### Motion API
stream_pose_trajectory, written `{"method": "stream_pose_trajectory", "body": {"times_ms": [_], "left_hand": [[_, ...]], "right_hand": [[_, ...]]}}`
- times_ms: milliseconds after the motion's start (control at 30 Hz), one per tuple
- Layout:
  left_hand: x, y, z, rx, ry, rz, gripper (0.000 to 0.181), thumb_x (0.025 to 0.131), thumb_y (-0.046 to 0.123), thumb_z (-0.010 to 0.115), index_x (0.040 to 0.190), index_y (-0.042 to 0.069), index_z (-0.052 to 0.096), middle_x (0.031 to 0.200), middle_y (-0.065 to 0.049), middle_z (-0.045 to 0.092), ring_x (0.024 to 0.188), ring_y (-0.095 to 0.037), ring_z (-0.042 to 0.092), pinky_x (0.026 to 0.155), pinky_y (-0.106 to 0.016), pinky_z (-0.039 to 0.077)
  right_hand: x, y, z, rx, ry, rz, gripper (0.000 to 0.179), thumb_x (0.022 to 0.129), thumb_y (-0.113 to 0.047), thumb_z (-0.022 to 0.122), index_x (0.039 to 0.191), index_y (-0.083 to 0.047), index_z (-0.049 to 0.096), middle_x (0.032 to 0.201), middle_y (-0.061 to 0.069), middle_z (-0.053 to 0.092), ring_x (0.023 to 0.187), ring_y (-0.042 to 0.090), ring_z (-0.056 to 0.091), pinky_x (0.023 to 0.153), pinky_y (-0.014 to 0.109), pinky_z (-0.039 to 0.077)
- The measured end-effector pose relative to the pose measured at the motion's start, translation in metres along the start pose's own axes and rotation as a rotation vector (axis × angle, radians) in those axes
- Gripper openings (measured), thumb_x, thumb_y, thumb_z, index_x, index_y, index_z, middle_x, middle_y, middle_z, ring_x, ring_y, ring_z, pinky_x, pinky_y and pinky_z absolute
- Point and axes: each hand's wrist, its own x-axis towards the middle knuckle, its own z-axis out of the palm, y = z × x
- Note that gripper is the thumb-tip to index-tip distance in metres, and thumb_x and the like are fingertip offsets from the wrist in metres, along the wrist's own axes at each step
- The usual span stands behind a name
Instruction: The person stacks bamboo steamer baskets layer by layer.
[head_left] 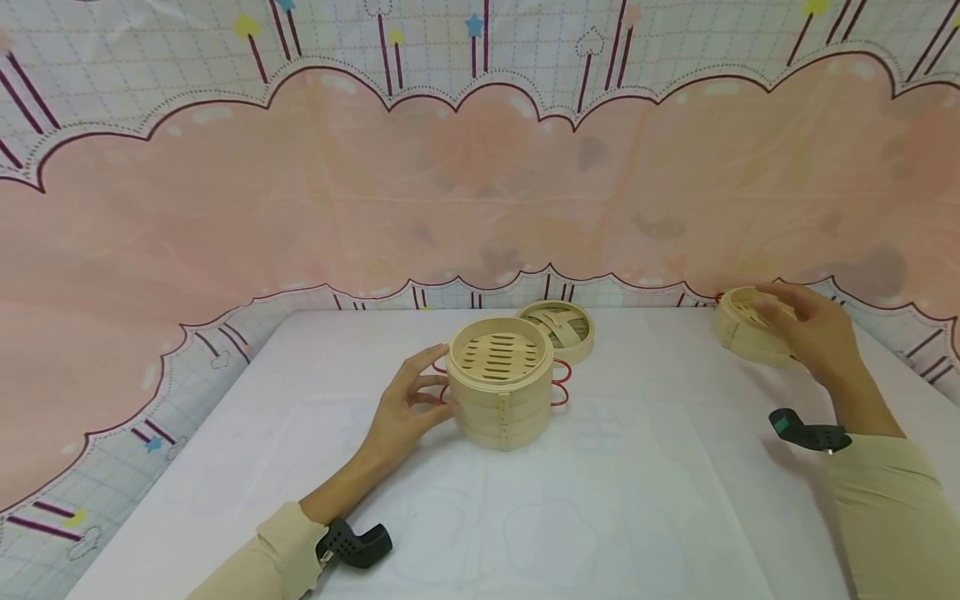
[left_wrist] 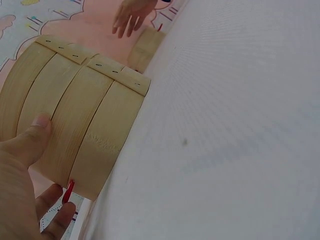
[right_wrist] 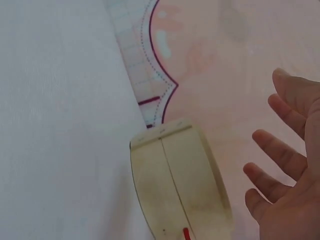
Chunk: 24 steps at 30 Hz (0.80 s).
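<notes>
Bamboo steamer stack: pale, upright, slotted top, stapled seam, red side loops; mid-table. Left hand grasps its left side, thumb on wall. Right hand released, fingers spread just off single steamer, by the back-right edge. Woven lid sits behind stack, near back edge. Wide white tabletop span separates stack and single steamer.

Three separate bamboo pieces: one steamer stack, one single basket, one round piece with crossed strips. Five red loops show: four on the stack, one, partly seen, on the basket. Two bare grips, one left grip, one right grip; two beige sleeves; two black wrist devices; one white bench.
</notes>
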Motion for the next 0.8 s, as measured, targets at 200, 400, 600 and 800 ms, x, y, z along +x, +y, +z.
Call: {"method": "stream_pose_trajectory", "body": {"times_ms": [200,400,600,800], "left_hand": [[0.0,0.0,0.0,-0.001,-0.001,-0.002,0.075,0.075,-0.01,0.075,0.14,-0.001,0.04,0.143,-0.017,0.038,0.107,-0.037,0.057,0.079,-0.052,0.051],[0.0,-0.001,-0.001,-0.001,0.002,0.002,0.076,0.074,-0.011,0.075,0.14,-0.001,0.04,0.143,-0.018,0.038,0.107,-0.038,0.057,0.079,-0.052,0.052],[0.0,-0.001,-0.001,0.002,0.003,0.003,0.075,0.074,-0.01,0.075,0.14,-0.001,0.04,0.143,-0.017,0.038,0.106,-0.037,0.057,0.079,-0.053,0.052],[0.0,0.0,-0.001,0.009,0.0,-0.003,0.074,0.075,-0.008,0.075,0.14,0.0,0.04,0.142,-0.017,0.039,0.106,-0.037,0.057,0.079,-0.052,0.052]], "right_hand": [[-0.004,0.009,-0.004,0.018,-0.01,0.144,0.066,0.093,-0.055,0.05,0.145,-0.017,0.042,0.153,0.021,0.023,0.134,0.048,0.022,0.094,0.064,0.036],[-0.006,0.022,-0.006,0.045,-0.007,0.17,0.072,0.094,-0.053,0.05,0.145,-0.004,0.037,0.157,0.02,0.007,0.14,0.047,-0.002,0.102,0.073,0.007],[-0.01,0.039,-0.003,0.069,0.008,0.168,0.068,0.095,-0.045,0.053,0.145,-0.002,0.035,0.156,0.022,-0.003,0.139,0.046,-0.01,0.104,0.069,-0.005],[-0.01,0.049,0.002,0.072,-0.012,0.241,0.076,0.092,-0.05,0.055,0.145,0.0,0.034,0.156,0.022,-0.009,0.138,0.05,-0.01,0.103,0.071,0.001]]}}
